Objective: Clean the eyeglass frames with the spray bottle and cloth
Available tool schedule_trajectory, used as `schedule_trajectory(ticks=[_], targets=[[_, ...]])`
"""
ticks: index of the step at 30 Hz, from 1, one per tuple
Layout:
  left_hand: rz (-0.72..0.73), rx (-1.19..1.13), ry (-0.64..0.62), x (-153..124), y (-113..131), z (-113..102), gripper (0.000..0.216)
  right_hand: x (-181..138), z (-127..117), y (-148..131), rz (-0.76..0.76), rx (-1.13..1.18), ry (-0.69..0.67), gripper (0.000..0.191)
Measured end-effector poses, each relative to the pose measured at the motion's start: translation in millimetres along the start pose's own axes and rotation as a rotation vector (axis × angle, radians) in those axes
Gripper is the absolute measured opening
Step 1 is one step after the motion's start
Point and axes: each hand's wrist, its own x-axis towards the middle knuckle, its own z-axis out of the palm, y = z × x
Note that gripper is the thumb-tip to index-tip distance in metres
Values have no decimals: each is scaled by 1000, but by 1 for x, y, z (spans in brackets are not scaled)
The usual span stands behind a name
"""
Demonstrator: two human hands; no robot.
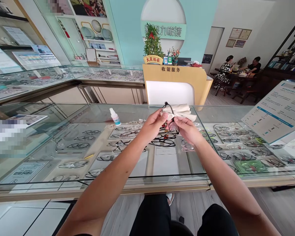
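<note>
Above the glass counter, both my hands come together on a pair of dark-rimmed eyeglasses and a cream cleaning cloth. My left hand pinches the cloth against the eyeglasses, thumb on top. From the other side, my right hand grips the eyeglasses by the rim, its fingers closed. One lens hangs low between the hands; the other is partly covered by cloth. To the left, a white spray bottle with a blue-and-pink label stands upright on the glass top.
Rows of eyeglass frames lie inside the glass display counter. At the right stands a printed sign. A wooden cashier desk with plants is beyond the counter. Two people sit at a table at the far right.
</note>
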Motion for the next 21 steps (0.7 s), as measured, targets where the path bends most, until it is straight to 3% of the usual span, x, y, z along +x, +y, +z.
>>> schedule_trajectory(ticks=[14,21], targets=[[-49,-12,38,-1,-1,4,47,-2,-7,4,-7,-136,-26,52],[-13,-45,33,-2,3,8,44,1,-7,9,-134,-116,-98,32]])
